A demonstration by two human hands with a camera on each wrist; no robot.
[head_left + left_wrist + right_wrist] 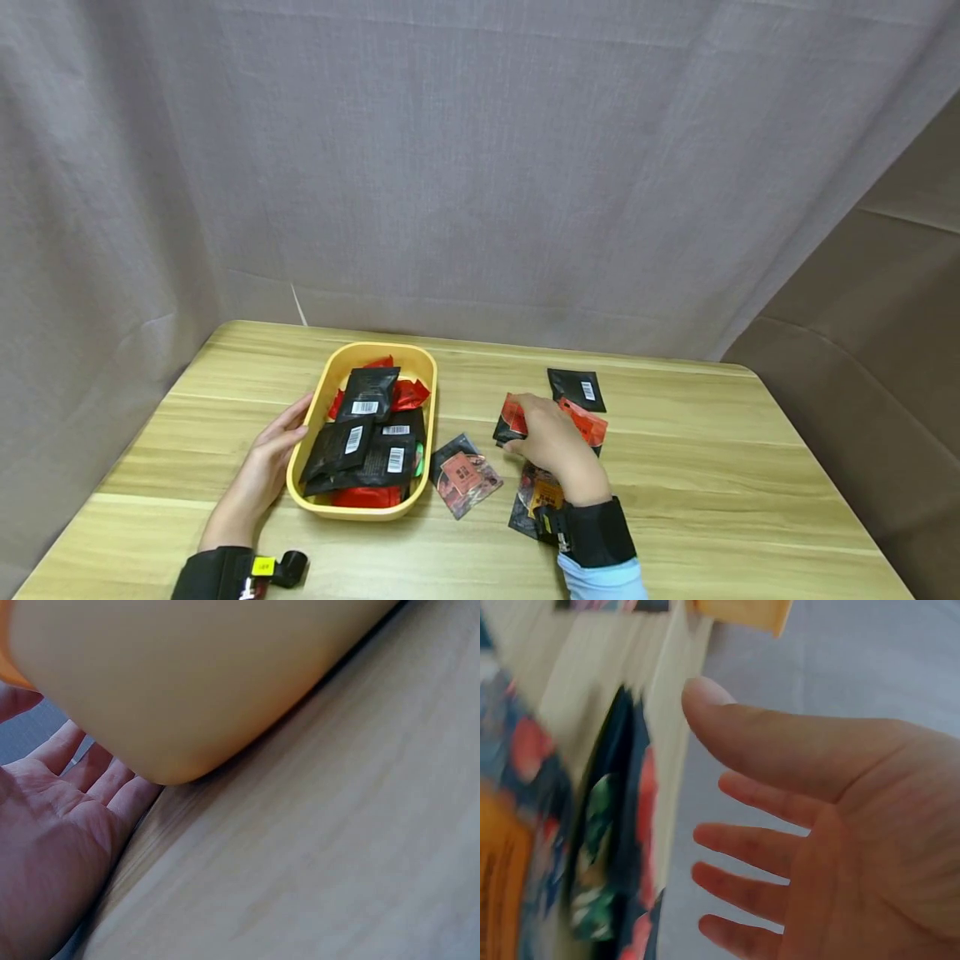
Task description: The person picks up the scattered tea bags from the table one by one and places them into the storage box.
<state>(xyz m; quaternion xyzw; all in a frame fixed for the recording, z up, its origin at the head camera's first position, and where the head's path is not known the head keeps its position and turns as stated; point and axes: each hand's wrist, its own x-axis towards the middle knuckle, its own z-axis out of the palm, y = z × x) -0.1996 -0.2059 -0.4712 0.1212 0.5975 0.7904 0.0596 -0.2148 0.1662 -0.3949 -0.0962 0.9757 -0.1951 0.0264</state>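
Observation:
A yellow plastic basket (pixel 352 512) on the left of the table holds several black and red packets. My left hand (pixel 262 471) rests against its left side, the fingers fairly straight along the outer wall in the left wrist view. To the right, my right hand (pixel 553 442) hovers over a group of packets, fingers spread and nothing between them in the right wrist view. Below its palm lie a red-and-black packet (pixel 513 421) and a red-topped packet (pixel 587 423). A dark packet with an orange label (pixel 546 496) lies near the wrist.
A patterned packet with a red label (pixel 462 475) lies just right of the basket. Farther back is a black packet with a white barcode (pixel 576 389). Grey cloth (pixel 480 167) hangs behind the wooden table (pixel 720 483).

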